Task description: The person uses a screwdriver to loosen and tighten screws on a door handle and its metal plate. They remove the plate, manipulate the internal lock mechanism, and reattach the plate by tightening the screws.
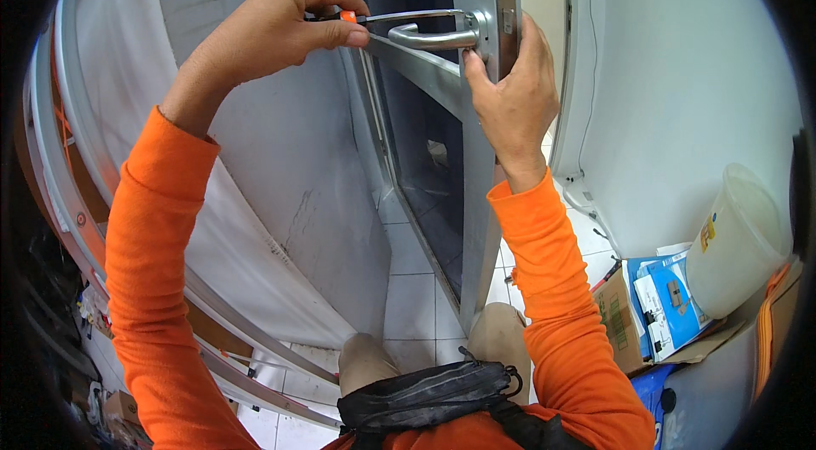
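My left hand pinches the dark and orange grip of a screwdriver between thumb and fingers. Its long metal shaft runs level to the right, and the tip meets the round base of a silver door lever. Whether the tip sits in a screw is too small to tell. The lever points left, just under the shaft. My right hand wraps round the edge of the grey-framed glass door, thumb by the lever's base. Between thumb and fingers shows the metal lock plate on the door edge.
A grey panel and white sheeting stand at left, beside curved metal rails. At right, a cardboard box holds blue folders and a translucent bin. A black waist bag hangs before me, above white floor tiles.
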